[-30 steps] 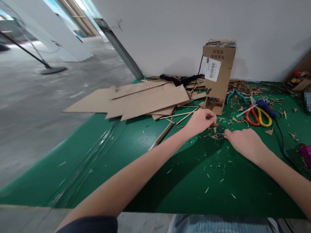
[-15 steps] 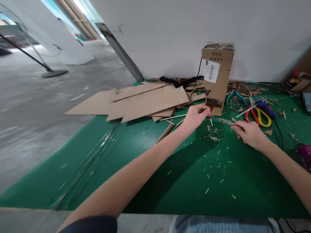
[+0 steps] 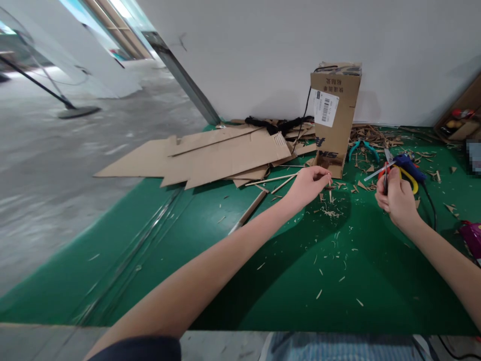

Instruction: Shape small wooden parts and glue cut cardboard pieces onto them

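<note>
My left hand [image 3: 308, 186] is closed in a pinch on a thin wooden stick [image 3: 330, 194], whose lower end points down over a small heap of wood shavings [image 3: 331, 214]. To its right, my right hand [image 3: 400, 196] is wrapped round a small knife [image 3: 386, 184], now held upright; its blade is hard to make out. Just behind that hand lie scissors [image 3: 410, 179] with red and yellow handles, partly covered by it, and a blue glue gun [image 3: 411, 166] with a clear glue stick in it. Other thin sticks [image 3: 271, 179] rest left of my left hand.
A tall cardboard box [image 3: 333, 108] stands against the wall, beside teal-handled pliers [image 3: 364, 149]. Flat cardboard sheets [image 3: 221, 155] are piled at the back left. Cardboard scraps and shavings litter the green table [image 3: 293, 286]. A purple packet [image 3: 470, 235] lies at the right edge.
My right hand has moved right and away from the stick, turning the knife upright. My left hand has shifted slightly right, and its stick hangs more vertically.
</note>
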### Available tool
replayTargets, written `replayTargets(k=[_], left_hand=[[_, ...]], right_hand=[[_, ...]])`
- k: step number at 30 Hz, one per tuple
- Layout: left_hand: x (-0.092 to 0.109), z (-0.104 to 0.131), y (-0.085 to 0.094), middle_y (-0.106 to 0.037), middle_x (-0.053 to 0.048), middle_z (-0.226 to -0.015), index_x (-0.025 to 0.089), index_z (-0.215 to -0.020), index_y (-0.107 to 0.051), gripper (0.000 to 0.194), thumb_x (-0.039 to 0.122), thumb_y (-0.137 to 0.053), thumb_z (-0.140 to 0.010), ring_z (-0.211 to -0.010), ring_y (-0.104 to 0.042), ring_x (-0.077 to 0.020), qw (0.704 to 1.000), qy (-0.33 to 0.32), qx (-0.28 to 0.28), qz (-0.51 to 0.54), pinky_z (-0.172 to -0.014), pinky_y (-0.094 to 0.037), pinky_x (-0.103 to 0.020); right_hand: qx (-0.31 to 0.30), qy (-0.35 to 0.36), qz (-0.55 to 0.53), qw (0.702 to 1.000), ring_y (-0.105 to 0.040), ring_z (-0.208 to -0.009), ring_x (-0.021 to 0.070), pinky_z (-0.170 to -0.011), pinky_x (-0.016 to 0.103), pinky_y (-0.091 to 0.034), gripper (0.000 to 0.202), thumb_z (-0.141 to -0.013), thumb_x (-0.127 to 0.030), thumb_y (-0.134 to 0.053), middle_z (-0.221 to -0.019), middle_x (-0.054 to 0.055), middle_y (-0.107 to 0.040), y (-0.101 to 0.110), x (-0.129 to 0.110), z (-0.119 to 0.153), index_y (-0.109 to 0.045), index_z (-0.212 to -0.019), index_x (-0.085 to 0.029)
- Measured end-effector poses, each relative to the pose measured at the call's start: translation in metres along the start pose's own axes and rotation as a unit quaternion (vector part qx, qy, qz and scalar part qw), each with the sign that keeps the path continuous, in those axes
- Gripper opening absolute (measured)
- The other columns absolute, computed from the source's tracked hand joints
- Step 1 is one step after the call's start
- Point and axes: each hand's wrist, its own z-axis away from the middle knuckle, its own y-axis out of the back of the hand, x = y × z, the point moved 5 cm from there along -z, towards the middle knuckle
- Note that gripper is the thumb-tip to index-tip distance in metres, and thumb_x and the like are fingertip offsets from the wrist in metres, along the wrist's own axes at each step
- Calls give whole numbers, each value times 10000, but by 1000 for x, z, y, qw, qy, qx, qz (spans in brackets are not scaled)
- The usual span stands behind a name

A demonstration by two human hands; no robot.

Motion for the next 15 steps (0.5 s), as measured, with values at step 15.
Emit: replayTargets(k=[15], left_hand=[[-6,1,-9,-679,-64,-805,149,-799,-638,162,242,-515,-846,-669,-572,-140,998,-29,-36,-31,-596,-421,-262]], right_hand=[[1,88,161,983,-360,-346,108,-373,243,-279,473,-925,-615,-275,-428,-55,-393,2,-13,8,-462,-718,-233]])
